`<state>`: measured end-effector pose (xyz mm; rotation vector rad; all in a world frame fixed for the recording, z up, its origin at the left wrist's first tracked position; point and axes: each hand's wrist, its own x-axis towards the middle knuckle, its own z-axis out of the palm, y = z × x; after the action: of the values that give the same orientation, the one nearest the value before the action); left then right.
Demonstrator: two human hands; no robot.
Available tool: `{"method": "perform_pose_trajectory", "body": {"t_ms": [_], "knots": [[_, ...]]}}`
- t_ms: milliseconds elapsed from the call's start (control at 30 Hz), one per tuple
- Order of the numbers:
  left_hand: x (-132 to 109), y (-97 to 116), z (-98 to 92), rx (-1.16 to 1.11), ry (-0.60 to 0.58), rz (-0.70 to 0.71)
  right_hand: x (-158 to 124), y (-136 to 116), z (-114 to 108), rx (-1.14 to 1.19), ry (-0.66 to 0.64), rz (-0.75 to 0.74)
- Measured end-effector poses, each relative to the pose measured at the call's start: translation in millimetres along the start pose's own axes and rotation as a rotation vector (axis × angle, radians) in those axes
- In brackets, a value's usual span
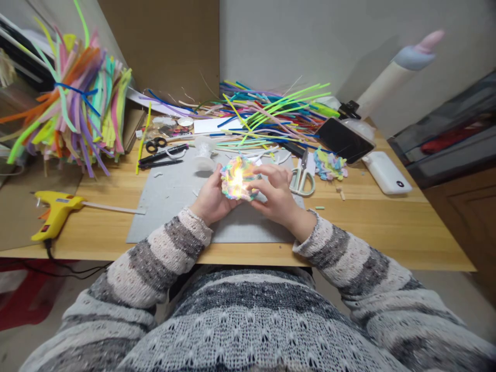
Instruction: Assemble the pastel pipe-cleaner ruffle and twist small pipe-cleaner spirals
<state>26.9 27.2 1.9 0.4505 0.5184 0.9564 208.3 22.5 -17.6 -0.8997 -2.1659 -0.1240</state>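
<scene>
A round, fuzzy, pastel pipe-cleaner piece (231, 187) glows warm white and yellow in its middle, above the grey cutting mat (155, 206). My left hand (214, 199) supports it from the left and underneath, closed about its edge. From the right, my right hand (276, 194) has bent fingers and thumb on its side; the glare hides exactly where the fingertips press. Just beyond my left hand stands a spool of clear line (204, 155). Scissors with pale handles (303, 178) lie right of my right hand, near a second pastel curled pipe-cleaner piece (330, 164).
A yellow glue gun (58, 214) lies at the left, its cord running off the table edge. Bundled pipe cleaners (77, 103) stand behind it, and loose ones (271, 111) heap along the back. Black scissors (156, 144), pens (165, 155), a phone (344, 140) and a white power bank (387, 173) are around.
</scene>
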Motion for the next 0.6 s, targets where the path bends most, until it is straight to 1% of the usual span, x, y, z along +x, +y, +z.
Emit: {"method": "perform_pose_trajectory", "body": {"t_ms": [167,333,400,500,567,600], "knots": [[-0.7,-0.9,-2.6,0.038,0.003,-0.007,0.2,-0.6,-1.3,0.026,-0.025,0.011],[-3.4,-1.4,-0.6,0.082,0.008,0.016,0.4,1.1,0.0,0.030,-0.044,0.039],[-2.9,-1.4,-0.3,0.091,0.048,0.047,0.4,2.1,0.1,0.026,-0.055,0.036],[-0.3,-1.3,-1.5,0.104,0.147,0.097,0.2,3.1,-0.1,0.076,-0.087,0.046],[2.0,-2.2,-2.6,0.108,0.200,0.112,0.5,2.9,0.9,0.209,-0.053,0.118],[3.1,-3.2,-3.0,0.111,0.216,0.119,0.9,2.2,2.2,0.308,-0.013,0.196]]}}
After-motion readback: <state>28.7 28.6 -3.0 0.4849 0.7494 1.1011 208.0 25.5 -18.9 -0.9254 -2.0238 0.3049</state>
